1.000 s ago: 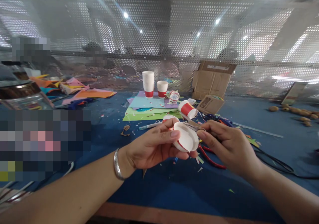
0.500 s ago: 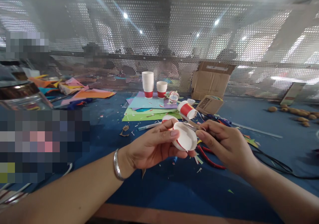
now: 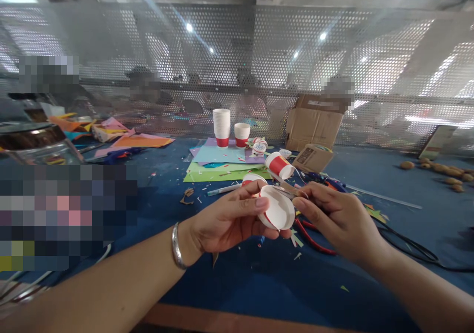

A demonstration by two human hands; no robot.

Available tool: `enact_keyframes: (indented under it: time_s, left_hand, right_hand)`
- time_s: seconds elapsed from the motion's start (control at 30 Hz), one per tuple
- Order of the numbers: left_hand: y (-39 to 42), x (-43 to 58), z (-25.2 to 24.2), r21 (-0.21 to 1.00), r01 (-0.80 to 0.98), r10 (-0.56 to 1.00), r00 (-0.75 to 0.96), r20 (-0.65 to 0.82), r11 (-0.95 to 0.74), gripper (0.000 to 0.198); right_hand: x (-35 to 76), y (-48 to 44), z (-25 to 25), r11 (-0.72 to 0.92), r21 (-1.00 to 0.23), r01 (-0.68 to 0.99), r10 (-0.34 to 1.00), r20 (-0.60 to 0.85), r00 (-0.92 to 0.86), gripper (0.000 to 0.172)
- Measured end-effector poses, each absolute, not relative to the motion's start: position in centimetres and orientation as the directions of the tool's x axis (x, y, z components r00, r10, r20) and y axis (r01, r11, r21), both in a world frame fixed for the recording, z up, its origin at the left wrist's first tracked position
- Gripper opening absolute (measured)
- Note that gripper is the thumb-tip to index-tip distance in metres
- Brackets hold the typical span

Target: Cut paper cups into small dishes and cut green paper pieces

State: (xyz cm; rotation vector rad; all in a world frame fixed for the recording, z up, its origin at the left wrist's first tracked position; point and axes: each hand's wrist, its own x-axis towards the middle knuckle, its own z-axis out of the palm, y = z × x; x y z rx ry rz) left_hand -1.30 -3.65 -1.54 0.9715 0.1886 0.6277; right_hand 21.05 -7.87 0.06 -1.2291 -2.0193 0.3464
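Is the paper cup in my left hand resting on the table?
No, the left hand holds the paper cup clear above the blue table.

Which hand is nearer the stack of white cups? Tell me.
Left. The left hand, gripping a cut cup, is directly in front of the stack of white cups; the right hand, holding scissors, sits farther right.

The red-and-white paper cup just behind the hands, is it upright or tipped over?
Tipped over: the paper cup lies on its side, unlike the upright cup stack farther back.
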Motion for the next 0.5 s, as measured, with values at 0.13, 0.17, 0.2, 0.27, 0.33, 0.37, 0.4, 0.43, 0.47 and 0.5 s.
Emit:
enact_keyframes:
  time_s: [0.13, 0.17, 0.2, 0.27, 0.33, 0.37, 0.4, 0.43, 0.47, 0.5]
  left_hand:
    - [-3.65, -1.32, -1.51, 0.830, -0.399, 0.572, 0.811, 0.121, 0.390, 0.036]
    - [-3.64, -1.33, -1.51, 0.834, -0.395, 0.572, 0.812, 0.121, 0.385, 0.036]
    - [-3.63, -1.33, -1.51, 0.836, -0.394, 0.571, 0.812, 0.121, 0.383, 0.036]
    - [-3.62, -1.32, -1.50, 0.835, -0.394, 0.566, 0.815, 0.125, 0.384, 0.037]
    - [-3.62, -1.32, -1.48, 0.833, -0.397, 0.566, 0.815, 0.126, 0.386, 0.037]
    - [-3.63, -1.32, -1.46, 0.833, -0.397, 0.569, 0.813, 0.124, 0.385, 0.037]
    - [-3.65, -1.31, -1.45, 0.834, -0.396, 0.572, 0.811, 0.122, 0.385, 0.037]
    - [-3.66, -1.32, -1.43, 0.834, -0.395, 0.575, 0.810, 0.119, 0.384, 0.037]
    - [-3.68, -1.32, -1.42, 0.834, -0.396, 0.579, 0.807, 0.117, 0.383, 0.037]
    - [-3.69, -1.32, -1.41, 0.834, -0.395, 0.581, 0.806, 0.115, 0.384, 0.036]
  right_hand:
    - [21.12, -7.93, 0.05, 0.505, -0.569, 0.649, 0.853, 0.446, -0.272, 0.032]
    - [21.12, -7.92, 0.05, 0.504, -0.572, 0.647, 0.854, 0.443, -0.273, 0.032]
    - [21.11, -7.90, 0.04, 0.502, -0.575, 0.646, 0.855, 0.440, -0.273, 0.032]
    - [21.07, -7.86, 0.02, 0.497, -0.581, 0.645, 0.859, 0.436, -0.269, 0.033]
    - [21.03, -7.83, 0.00, 0.495, -0.582, 0.646, 0.859, 0.438, -0.264, 0.033]
    - [21.02, -7.82, 0.00, 0.494, -0.582, 0.646, 0.860, 0.438, -0.263, 0.034]
    - [21.02, -7.82, 0.00, 0.493, -0.583, 0.646, 0.860, 0.438, -0.262, 0.034]
    - [21.01, -7.82, 0.02, 0.495, -0.583, 0.644, 0.860, 0.438, -0.263, 0.034]
    - [21.00, -7.83, 0.04, 0.498, -0.583, 0.642, 0.857, 0.441, -0.265, 0.033]
    - [20.99, -7.83, 0.07, 0.502, -0.584, 0.638, 0.855, 0.445, -0.265, 0.033]
